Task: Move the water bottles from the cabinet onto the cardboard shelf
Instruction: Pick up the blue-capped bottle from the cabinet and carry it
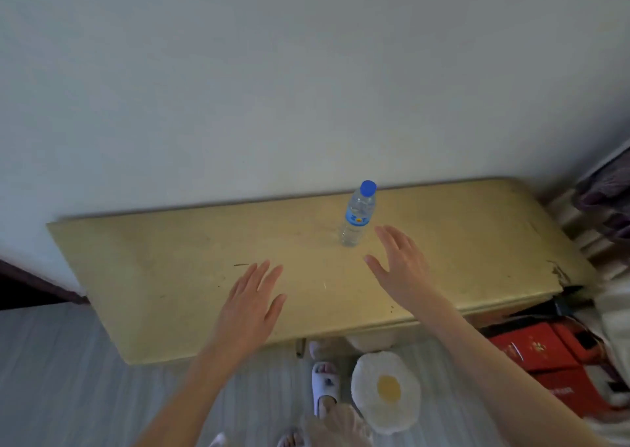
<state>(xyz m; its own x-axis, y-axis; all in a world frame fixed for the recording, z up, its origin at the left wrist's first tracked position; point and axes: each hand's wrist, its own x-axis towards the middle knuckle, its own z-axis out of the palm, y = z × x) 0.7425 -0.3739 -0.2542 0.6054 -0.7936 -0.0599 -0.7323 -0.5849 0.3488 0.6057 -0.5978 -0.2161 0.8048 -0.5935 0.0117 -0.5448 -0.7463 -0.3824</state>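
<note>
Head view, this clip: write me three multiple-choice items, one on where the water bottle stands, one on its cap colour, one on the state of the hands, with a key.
1. Where does the water bottle stand?
A. On the floor by the slipper
B. On the cabinet top, near the wall
C. In the left hand

2. What colour is the bottle's cap?
A. Red
B. White
C. Blue

3. What is the state of the hands?
A. Both open, holding nothing
B. The right hand grips the bottle
C. Both clenched into fists

Key:
1 B, the bottle stands upright on the yellowish top, close to its back edge.
2 C, the cap is plainly blue.
3 A, the left hand and the right hand have straight, spread fingers, and the right one is just short of the bottle.
</note>
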